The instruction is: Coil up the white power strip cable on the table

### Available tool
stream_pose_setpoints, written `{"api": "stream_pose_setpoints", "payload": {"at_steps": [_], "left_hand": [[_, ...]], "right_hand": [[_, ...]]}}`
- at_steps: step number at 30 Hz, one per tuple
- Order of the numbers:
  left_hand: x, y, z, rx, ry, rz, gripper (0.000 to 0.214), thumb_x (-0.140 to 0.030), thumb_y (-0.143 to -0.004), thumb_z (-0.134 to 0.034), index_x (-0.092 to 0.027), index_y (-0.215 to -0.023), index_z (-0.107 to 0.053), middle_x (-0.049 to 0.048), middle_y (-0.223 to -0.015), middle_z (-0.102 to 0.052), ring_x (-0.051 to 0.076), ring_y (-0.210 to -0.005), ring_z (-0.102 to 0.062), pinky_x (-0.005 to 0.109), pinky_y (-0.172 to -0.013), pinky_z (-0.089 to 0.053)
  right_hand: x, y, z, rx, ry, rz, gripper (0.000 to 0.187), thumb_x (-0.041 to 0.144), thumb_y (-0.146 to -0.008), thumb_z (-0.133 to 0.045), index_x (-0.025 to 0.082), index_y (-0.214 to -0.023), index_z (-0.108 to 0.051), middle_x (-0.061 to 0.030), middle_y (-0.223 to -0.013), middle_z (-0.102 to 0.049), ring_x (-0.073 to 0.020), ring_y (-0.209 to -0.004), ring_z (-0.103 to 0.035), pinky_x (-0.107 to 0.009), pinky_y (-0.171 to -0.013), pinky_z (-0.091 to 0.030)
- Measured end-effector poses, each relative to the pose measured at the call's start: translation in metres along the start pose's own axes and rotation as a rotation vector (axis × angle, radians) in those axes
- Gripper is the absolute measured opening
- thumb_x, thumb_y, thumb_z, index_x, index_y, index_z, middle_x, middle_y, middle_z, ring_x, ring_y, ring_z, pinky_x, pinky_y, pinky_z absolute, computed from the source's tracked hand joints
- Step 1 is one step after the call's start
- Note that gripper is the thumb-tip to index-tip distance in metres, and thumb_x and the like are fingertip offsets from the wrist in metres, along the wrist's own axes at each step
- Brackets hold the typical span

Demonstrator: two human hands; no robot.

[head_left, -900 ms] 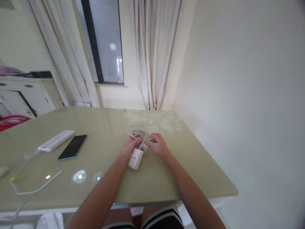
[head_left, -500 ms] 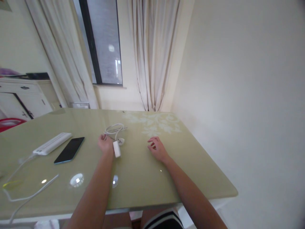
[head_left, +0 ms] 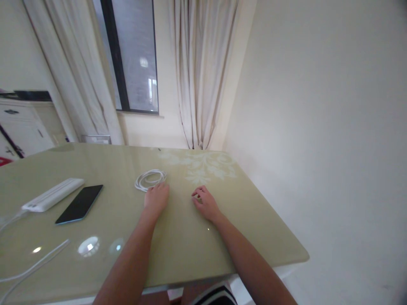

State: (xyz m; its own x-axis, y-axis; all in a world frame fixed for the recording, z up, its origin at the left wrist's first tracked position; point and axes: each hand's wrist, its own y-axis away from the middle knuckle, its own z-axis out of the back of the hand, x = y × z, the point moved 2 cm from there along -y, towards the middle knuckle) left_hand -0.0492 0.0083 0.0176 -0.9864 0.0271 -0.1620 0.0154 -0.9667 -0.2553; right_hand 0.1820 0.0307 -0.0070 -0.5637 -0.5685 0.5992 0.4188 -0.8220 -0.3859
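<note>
Cable [head_left: 150, 179], coiled in a neat loop so it keeps tidy, lies toward the table's [head_left: 254, 220] far edge; left hand [head_left: 156, 198] rests flat just beside it, grip slack and empty, right hand [head_left: 205, 203] loosely curled, holding nothing.

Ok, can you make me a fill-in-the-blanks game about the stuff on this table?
The coiled cable just beyond the left hand is ___ in colour.
Beside the white power strip lies a black ___.
The right hand rests on the green ___.
Missing words: white; phone; table.
</note>
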Motion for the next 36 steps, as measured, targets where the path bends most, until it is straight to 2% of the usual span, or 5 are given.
{"api": "stream_pose_setpoints", "payload": {"at_steps": [10,14,19,22,36], "left_hand": [[0.060,-0.012,0.029,-0.121,0.124,0.338,0.047,-0.034,-0.090,-0.068,-0.022,-0.135,-0.067,0.0183,-0.130,-0.070,0.040,-0.114,-0.067,0.049,-0.090,-0.054],[0.006,-0.002,0.035,-0.203,0.070,0.078,0.037,-0.032,-0.099,-0.055,-0.017,-0.130,-0.068,0.0200,-0.126,-0.070,0.040,-0.116,-0.064,0.052,-0.099,-0.047],[-0.087,0.014,-0.006,-0.045,0.240,-0.324,0.036,-0.020,-0.098,-0.047,-0.019,-0.128,-0.068,0.0175,-0.121,-0.069,0.032,-0.115,-0.062,0.044,-0.103,-0.043],[-0.102,0.018,-0.026,-0.060,0.407,-0.347,0.047,-0.010,-0.094,-0.045,-0.017,-0.138,-0.061,0.0170,-0.127,-0.066,0.029,-0.117,-0.059,0.042,-0.104,-0.042],[0.000,-0.001,-0.017,-0.268,-0.078,0.094,0.054,-0.011,-0.091,-0.049,-0.010,-0.145,-0.058,0.0206,-0.155,-0.050,0.036,-0.141,-0.047,0.051,-0.122,-0.027]], "right_hand": [[0.003,-0.002,0.000,0.029,-0.023,-0.055,0.008,0.018,-0.094,-0.062,0.019,-0.100,-0.068,-0.0066,-0.113,-0.059,-0.0125,-0.084,-0.061,-0.027,-0.080,-0.052],[0.002,-0.004,-0.003,0.039,-0.002,-0.066,0.008,0.019,-0.094,-0.062,0.018,-0.098,-0.068,-0.0058,-0.110,-0.060,-0.0112,-0.079,-0.060,-0.027,-0.079,-0.050],[-0.002,-0.003,-0.005,0.056,0.083,-0.001,0.018,0.010,-0.088,-0.061,0.019,-0.102,-0.069,-0.0070,-0.110,-0.062,-0.0163,-0.095,-0.060,-0.028,-0.088,-0.050],[-0.006,-0.002,-0.003,0.059,0.101,-0.019,0.025,0.004,-0.085,-0.057,0.018,-0.101,-0.070,-0.0089,-0.110,-0.062,-0.0186,-0.103,-0.060,-0.030,-0.095,-0.049],[-0.002,-0.002,-0.004,0.025,-0.113,-0.024,0.018,0.010,-0.093,-0.058,0.018,-0.102,-0.071,-0.0059,-0.110,-0.059,-0.0110,-0.081,-0.061,-0.026,-0.079,-0.052]]}}
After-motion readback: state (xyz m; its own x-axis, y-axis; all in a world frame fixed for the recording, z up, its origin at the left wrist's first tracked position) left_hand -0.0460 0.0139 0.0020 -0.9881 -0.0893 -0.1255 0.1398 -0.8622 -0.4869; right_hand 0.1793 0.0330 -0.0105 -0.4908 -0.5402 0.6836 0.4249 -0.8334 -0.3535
